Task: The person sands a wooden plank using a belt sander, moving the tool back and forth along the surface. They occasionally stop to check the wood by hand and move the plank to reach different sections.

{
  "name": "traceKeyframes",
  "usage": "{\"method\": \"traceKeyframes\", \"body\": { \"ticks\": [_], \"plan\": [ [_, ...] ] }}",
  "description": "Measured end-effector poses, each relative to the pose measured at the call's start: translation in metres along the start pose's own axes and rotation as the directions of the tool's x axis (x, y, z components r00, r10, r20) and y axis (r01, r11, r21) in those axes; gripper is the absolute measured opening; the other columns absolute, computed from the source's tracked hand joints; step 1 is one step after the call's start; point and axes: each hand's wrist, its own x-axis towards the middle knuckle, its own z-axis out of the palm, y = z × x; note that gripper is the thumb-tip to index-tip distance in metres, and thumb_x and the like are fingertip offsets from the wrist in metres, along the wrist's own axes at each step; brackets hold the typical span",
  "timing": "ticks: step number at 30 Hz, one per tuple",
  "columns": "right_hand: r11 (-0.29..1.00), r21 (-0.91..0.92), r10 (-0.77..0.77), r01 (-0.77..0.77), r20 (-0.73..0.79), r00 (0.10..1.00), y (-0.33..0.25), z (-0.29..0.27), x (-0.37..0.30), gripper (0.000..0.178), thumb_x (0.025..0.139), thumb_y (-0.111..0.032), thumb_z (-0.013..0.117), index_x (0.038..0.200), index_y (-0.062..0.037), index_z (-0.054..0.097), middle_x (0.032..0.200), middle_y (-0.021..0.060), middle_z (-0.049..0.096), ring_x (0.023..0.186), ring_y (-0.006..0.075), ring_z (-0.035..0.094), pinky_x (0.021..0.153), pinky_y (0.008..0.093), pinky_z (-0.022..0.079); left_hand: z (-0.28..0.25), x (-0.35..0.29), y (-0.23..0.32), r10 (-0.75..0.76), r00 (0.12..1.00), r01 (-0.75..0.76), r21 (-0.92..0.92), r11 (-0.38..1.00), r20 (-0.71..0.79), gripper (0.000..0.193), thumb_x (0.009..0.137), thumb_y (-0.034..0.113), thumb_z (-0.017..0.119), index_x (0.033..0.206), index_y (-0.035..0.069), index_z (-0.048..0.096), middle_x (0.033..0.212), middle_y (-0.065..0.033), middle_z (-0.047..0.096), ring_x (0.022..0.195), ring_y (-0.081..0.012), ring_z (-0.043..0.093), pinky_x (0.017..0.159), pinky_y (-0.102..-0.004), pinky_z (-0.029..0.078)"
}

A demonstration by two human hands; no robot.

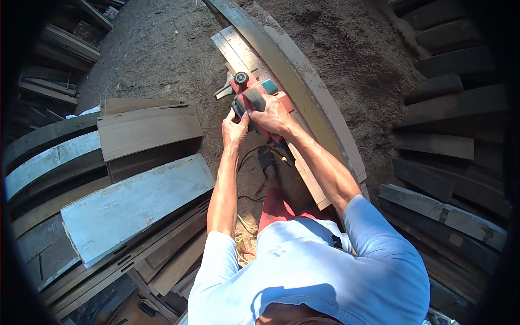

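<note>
A red and black electric hand planer (252,97) with a round black knob rests on pale narrow boards (238,49). My left hand (235,130) grips its near left side, fingers curled against the dark body. My right hand (272,116) is closed over its near right part, thumb close to the left hand. Both hands nearly touch. The planer's underside and part of its body are hidden by my hands, so I cannot tell whether it runs.
A long, thick beam (303,89) runs beside the boards on the right. Stacked planks (151,130) and a whitish board (141,203) lie left; more planks (433,146) line the right. A dark cord lies near my foot (266,161). Shavings cover the ground.
</note>
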Motion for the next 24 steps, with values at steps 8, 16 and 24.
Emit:
{"method": "traceKeyframes", "body": {
  "ticks": [8, 16, 24],
  "plan": [
    [0.995, 0.033, 0.087, -0.089, 0.044, 0.995, 0.058, -0.024, -0.186, 0.042, 0.084, -0.023, 0.076, 0.115, 0.0050, 0.068, 0.099, 0.0259, 0.073, 0.097, 0.0385, 0.073, 0.090, 0.0456, 0.056, 0.052, -0.183, -0.044, 0.038, 0.999, -0.037, 0.230, 0.972, -0.001, 0.051, 0.092, 0.034, 0.081, 0.133, 0.006, 0.068, 0.102, -0.0176, 0.069, 0.098, -0.0334, 0.064, 0.087, -0.0455, 0.054],
    [0.998, 0.038, 0.039, -0.041, 0.034, 0.999, 0.130, -0.049, -0.380, 0.034, 0.085, -0.015, 0.076, 0.112, 0.0020, 0.066, 0.099, 0.0243, 0.072, 0.096, 0.0389, 0.073, 0.087, 0.0462, 0.057, 0.114, -0.388, -0.062, -0.076, 0.997, 0.070, 0.229, 0.971, 0.018, 0.075, 0.089, 0.033, 0.085, 0.153, 0.009, 0.055, 0.103, -0.0131, 0.061, 0.096, -0.0260, 0.059, 0.087, -0.0406, 0.052],
    [0.997, 0.046, 0.054, -0.056, 0.039, 0.998, 0.116, -0.047, -0.356, 0.033, 0.085, -0.013, 0.074, 0.113, 0.0008, 0.065, 0.099, 0.0220, 0.071, 0.094, 0.0375, 0.072, 0.087, 0.0458, 0.056, 0.108, -0.359, -0.070, -0.058, 0.997, 0.047, 0.221, 0.974, 0.041, 0.081, 0.089, 0.035, 0.086, 0.154, 0.001, 0.052, 0.107, -0.0152, 0.060, 0.100, -0.0276, 0.058, 0.088, -0.0398, 0.052]
  ]
}}
